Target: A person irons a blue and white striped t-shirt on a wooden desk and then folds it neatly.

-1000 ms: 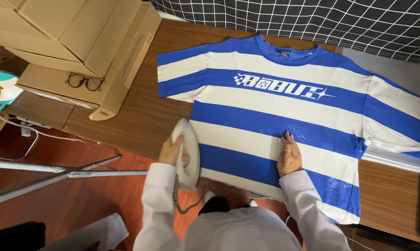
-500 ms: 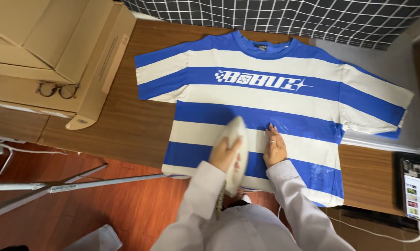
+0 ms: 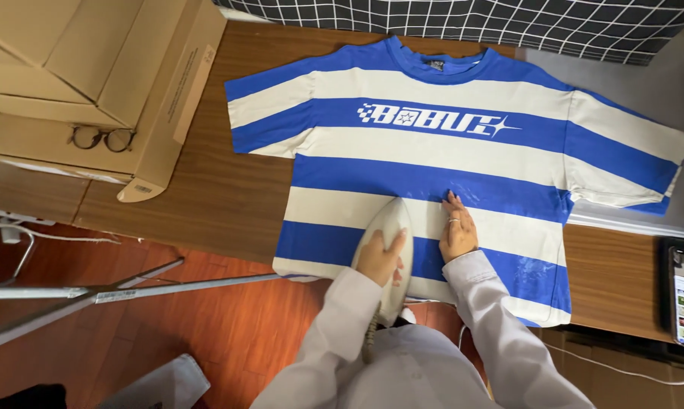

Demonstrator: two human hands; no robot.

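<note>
Cardboard box (image 3: pixel 92 68) under eyeglasses (image 3: pixel 102 138)

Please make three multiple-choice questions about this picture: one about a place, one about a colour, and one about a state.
1. Where do the glasses lie?
A. on a cardboard box
B. on the shirt
C. on the floor

2. What colours are the stripes of the T-shirt?
A. red and black
B. blue and white
C. green and yellow

3. What does the right hand do?
A. lifts a sleeve
B. holds the tablet
C. presses flat on the shirt

Answers: A, the glasses rest on the cardboard box at the left. B, blue and white bands alternate. C, its palm lies flat beside the iron, which the left hand grips.
</note>
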